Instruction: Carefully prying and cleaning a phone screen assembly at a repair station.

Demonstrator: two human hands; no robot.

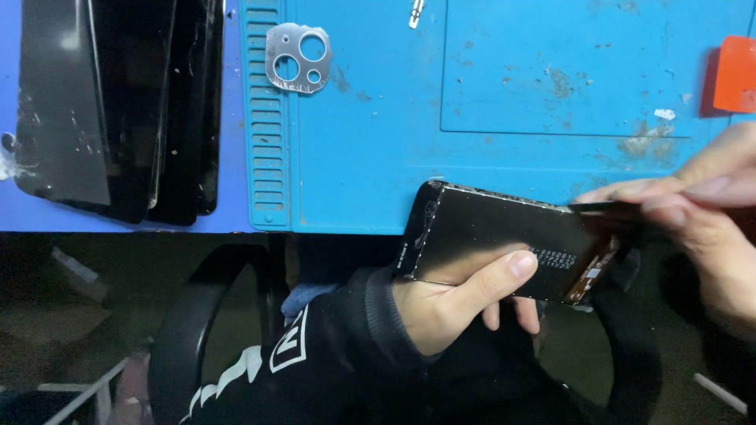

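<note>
Prying at the phone's far end

Phone (pixel 492 240), one only, lies gripped in my left hand (pixel 457 303) just off the near edge of the blue mat (pixel 370 142), thumb pressed across its dark open face. My right hand (pixel 701 212), coming in from three o'clock, pinches a thin dark tool (pixel 598 207) whose tip touches the phone's upper right corner, near an orange-brown strip at that end. I judge this the loosening step, an inner part being lifted or freed; the next move calls for a shallow, steady angle and a firm left grip so nothing tears.

Counting the rest: one metal camera plate (pixel 298 57) with three holes at eleven o'clock, one stack of dark glass panels (pixel 118 110) at ten o'clock, their number unclear, and one orange card (pixel 736 75) at two o'clock.
</note>
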